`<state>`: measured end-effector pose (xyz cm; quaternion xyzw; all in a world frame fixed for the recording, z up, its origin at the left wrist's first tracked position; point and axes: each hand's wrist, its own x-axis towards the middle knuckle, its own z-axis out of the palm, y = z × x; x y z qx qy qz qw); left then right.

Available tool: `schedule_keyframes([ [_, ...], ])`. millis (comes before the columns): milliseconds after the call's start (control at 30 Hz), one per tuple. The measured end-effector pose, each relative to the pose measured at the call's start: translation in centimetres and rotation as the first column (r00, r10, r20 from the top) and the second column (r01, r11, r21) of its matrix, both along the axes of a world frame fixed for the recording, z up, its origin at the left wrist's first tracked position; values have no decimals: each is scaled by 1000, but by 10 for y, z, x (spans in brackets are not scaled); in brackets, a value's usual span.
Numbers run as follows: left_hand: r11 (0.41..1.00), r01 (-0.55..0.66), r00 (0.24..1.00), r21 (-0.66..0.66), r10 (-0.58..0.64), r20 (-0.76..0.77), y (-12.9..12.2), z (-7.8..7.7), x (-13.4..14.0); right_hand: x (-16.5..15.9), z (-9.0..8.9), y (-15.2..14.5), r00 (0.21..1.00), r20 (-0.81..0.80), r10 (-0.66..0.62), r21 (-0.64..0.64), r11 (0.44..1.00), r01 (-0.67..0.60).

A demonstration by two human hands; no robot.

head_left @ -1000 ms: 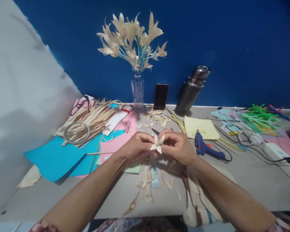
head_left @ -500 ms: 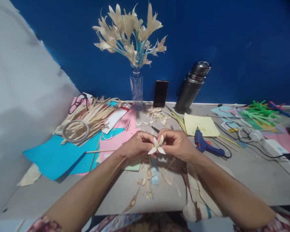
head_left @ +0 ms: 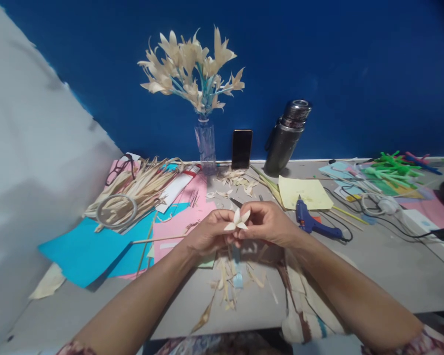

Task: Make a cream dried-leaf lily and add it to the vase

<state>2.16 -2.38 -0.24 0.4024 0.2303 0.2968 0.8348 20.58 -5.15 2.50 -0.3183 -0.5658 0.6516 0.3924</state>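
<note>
A small cream flower (head_left: 237, 221) with pointed petals, like dried husk, is held up between my two hands over the middle of the table. My left hand (head_left: 212, 229) pinches it from the left, fingers curled. From the right, my right hand (head_left: 268, 224) grips it with thumb and fingertips. The base of the flower is hidden behind my fingers. Below my hands lie husk scraps (head_left: 225, 283). Behind them, more loose petals (head_left: 240, 180) are scattered, close to a dark-bladed tool (head_left: 236, 202) partly covered by my hand.
A clear bottle (head_left: 206, 148) holds similar flowers (head_left: 192, 69). Beside it stand a phone (head_left: 241, 149) and a leaning flask (head_left: 286, 138). At right lie a blue glue gun (head_left: 314, 222), yellow paper (head_left: 305, 192) and cables. Husk strips (head_left: 144, 190), a ring (head_left: 116, 211) and blue paper (head_left: 81, 249) lie left.
The flower has tipped, its petals now pointing more upward, and my fingers have shifted slightly around it. The camera view has moved a little, so the background sits lower.
</note>
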Motion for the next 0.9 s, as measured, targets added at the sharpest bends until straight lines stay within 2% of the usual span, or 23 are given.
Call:
schedule_keyframes([
  [133,998,-45,997,-47,48,56,-2,2,0,-1,1,0,999,-25,-31,-6,1000,31],
  [267,999,-39,998,5,39,54,0,-1,-1,-4,0,0,997,-32,-71,8,997,71],
  [433,994,-103,992,28,101,73,0,0,3,-3,-3,3,991,-31,-133,28,991,134],
  [500,986,-158,987,57,155,48,-1,2,5,-1,-4,7,981,30,-193,68,979,191],
  [600,930,-323,941,178,336,-48,-1,4,6,4,-5,11,937,167,-306,148,948,283],
  [700,845,-442,863,301,492,-116,1,5,7,8,-3,13,917,196,-348,175,932,316],
  [800,813,-484,832,322,542,-118,2,5,7,7,2,11,920,155,-361,208,922,327],
  [900,817,-460,840,347,527,-129,2,5,7,5,5,8,918,140,-372,220,915,337],
])
